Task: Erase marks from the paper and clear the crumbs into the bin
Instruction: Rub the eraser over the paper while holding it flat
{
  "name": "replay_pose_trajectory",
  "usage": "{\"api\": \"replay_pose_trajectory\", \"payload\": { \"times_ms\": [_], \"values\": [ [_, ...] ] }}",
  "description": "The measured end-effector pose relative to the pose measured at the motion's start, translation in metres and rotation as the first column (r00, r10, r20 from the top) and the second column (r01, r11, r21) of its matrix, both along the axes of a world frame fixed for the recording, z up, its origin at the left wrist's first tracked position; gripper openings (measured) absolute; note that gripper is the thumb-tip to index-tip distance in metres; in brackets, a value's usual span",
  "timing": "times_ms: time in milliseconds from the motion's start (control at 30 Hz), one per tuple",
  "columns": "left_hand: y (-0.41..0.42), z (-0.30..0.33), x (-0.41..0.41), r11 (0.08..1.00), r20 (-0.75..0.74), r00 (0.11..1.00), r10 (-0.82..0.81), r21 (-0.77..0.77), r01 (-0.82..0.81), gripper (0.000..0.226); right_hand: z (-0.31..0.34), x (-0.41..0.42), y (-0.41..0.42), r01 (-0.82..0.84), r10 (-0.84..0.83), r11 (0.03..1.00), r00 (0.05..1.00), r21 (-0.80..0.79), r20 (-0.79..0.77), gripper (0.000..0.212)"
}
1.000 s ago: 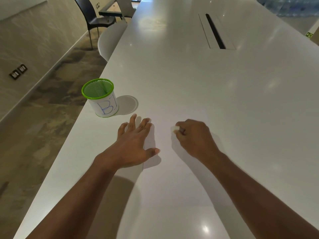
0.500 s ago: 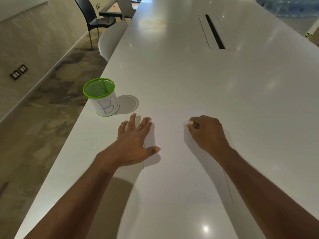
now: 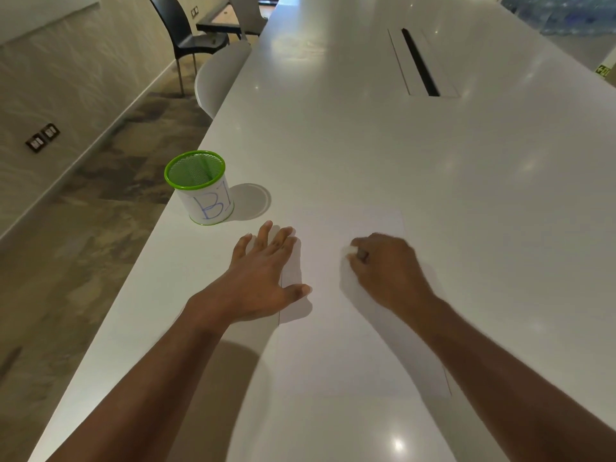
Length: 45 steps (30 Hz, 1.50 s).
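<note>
A white sheet of paper (image 3: 333,355) lies flat on the white table (image 3: 366,145), hard to tell from it. My left hand (image 3: 263,278) rests palm down with fingers spread on the paper's left edge. My right hand (image 3: 386,271) is closed on a small white eraser (image 3: 349,251), which is pressed against the paper near its far part. The bin (image 3: 200,188), a white cup with a green mesh rim and blue letters on its side, stands at the table's left edge, just beyond my left hand. No marks or crumbs are clear enough to see.
The table's left edge runs close beside the bin. A cable slot (image 3: 420,61) sits in the table far ahead. A white chair (image 3: 216,78) and a black chair (image 3: 180,35) stand on the left by the wall.
My right hand with the eraser moved right and away, then came back left a little across the paper. My left hand has stayed in place.
</note>
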<state>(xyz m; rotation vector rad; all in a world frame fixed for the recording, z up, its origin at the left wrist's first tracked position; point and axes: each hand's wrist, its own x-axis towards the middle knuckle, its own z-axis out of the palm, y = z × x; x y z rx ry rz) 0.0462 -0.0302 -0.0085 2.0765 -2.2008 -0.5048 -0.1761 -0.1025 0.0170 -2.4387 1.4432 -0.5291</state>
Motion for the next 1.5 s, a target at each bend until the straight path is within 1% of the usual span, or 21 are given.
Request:
{"api": "replay_pose_trajectory", "payload": {
  "times_ms": [67, 100, 133, 233, 267, 300, 367, 433, 500, 567, 600, 667, 733, 833, 900, 967, 1167, 1267, 1367, 1433, 1500],
  "values": [
    [-0.001, -0.001, 0.001, 1.0, 0.003, 1.0, -0.008, -0.001, 0.008, 0.106, -0.001, 0.007, 0.021, -0.142, 0.141, 0.989, 0.99, 0.052, 0.028, 0.025],
    [-0.001, -0.001, 0.002, 1.0, 0.011, 1.0, -0.013, 0.0, 0.013, 0.105, -0.003, 0.007, 0.021, -0.171, 0.17, 0.984, 0.985, 0.057, 0.019, 0.023],
    [-0.001, -0.002, 0.002, 1.0, 0.022, 1.0, -0.019, 0.001, 0.019, 0.103, -0.005, 0.006, 0.014, -0.153, 0.152, 0.987, 0.988, 0.054, 0.011, 0.021],
    [-0.001, -0.002, 0.002, 1.0, 0.026, 0.999, -0.02, -0.002, 0.02, 0.095, -0.005, 0.0, -0.011, 0.004, -0.004, 0.999, 1.0, 0.032, 0.006, 0.021],
    [-0.001, -0.001, 0.002, 1.0, 0.021, 1.0, -0.017, -0.004, 0.017, 0.095, -0.004, 0.002, -0.011, 0.012, -0.012, 1.0, 1.0, 0.011, -0.002, 0.021],
    [-0.001, -0.001, 0.002, 1.0, 0.017, 1.0, -0.015, -0.005, 0.016, 0.097, -0.003, 0.008, -0.005, -0.018, 0.018, 1.0, 1.0, -0.006, -0.002, 0.023],
    [-0.001, -0.001, 0.001, 1.0, 0.019, 1.0, -0.018, -0.002, 0.018, 0.101, -0.003, 0.02, 0.017, -0.144, 0.143, 0.99, 0.989, 0.011, 0.025, 0.027],
    [0.0, -0.001, 0.001, 1.0, 0.026, 0.999, -0.021, 0.003, 0.021, 0.1, -0.006, 0.022, 0.024, -0.215, 0.214, 0.976, 0.976, 0.03, 0.034, 0.023],
    [0.0, 0.0, 0.002, 1.0, 0.022, 1.0, -0.02, 0.001, 0.02, 0.096, -0.006, 0.017, 0.007, -0.14, 0.14, 0.99, 0.99, 0.018, 0.028, 0.019],
    [0.0, 0.0, 0.001, 1.0, 0.018, 1.0, -0.015, -0.003, 0.015, 0.098, -0.004, 0.014, -0.003, -0.041, 0.04, 0.999, 0.999, 0.009, 0.028, 0.022],
    [0.0, -0.001, 0.001, 1.0, 0.016, 1.0, -0.014, -0.002, 0.014, 0.1, -0.003, 0.015, -0.002, -0.029, 0.03, 1.0, 0.999, -0.01, 0.032, 0.024],
    [0.0, -0.001, 0.001, 1.0, 0.014, 1.0, -0.018, -0.003, 0.018, 0.101, -0.003, 0.024, 0.009, -0.107, 0.108, 0.994, 0.993, -0.026, 0.042, 0.025],
    [0.0, 0.0, 0.0, 1.0, 0.018, 1.0, -0.02, -0.003, 0.02, 0.096, -0.006, 0.029, 0.018, -0.193, 0.194, 0.981, 0.98, -0.014, 0.05, 0.024],
    [0.002, 0.002, 0.0, 1.0, 0.012, 1.0, -0.015, -0.001, 0.015, 0.093, -0.005, 0.016, 0.005, -0.136, 0.135, 0.991, 0.99, 0.016, 0.03, 0.026],
    [0.001, 0.001, 0.001, 1.0, 0.01, 1.0, -0.015, -0.004, 0.015, 0.095, -0.003, 0.003, -0.003, -0.062, 0.062, 0.998, 0.998, 0.027, -0.024, 0.029],
    [0.0, 0.0, 0.0, 1.0, 0.018, 1.0, -0.014, 0.004, 0.014, 0.099, -0.002, 0.0, -0.004, -0.032, 0.033, 0.999, 0.998, 0.026, -0.049, 0.03],
    [0.0, -0.001, 0.002, 1.0, 0.033, 0.999, -0.023, 0.008, 0.023, 0.103, -0.003, 0.033, 0.009, -0.208, 0.207, 0.978, 0.978, 0.034, 0.035, 0.028],
    [0.001, -0.002, 0.003, 1.0, 0.038, 0.999, -0.025, -0.002, 0.025, 0.098, -0.003, 0.014, 0.001, -0.173, 0.172, 0.984, 0.985, 0.054, 0.014, 0.02],
    [0.001, -0.002, 0.002, 1.0, 0.031, 0.999, -0.016, -0.006, 0.016, 0.096, -0.002, -0.007, -0.004, -0.103, 0.104, 0.991, 0.995, 0.082, -0.004, 0.028],
    [0.0, -0.002, 0.0, 1.0, 0.037, 0.999, -0.017, 0.002, 0.017, 0.1, -0.001, -0.002, 0.003, -0.116, 0.115, 0.992, 0.993, 0.047, 0.021, 0.032],
    [-0.001, 0.0, 0.0, 1.0, 0.041, 0.999, -0.02, 0.013, 0.02, 0.104, -0.001, 0.012, 0.017, -0.182, 0.179, 0.983, 0.982, 0.041, 0.062, 0.033]
  ]
}}
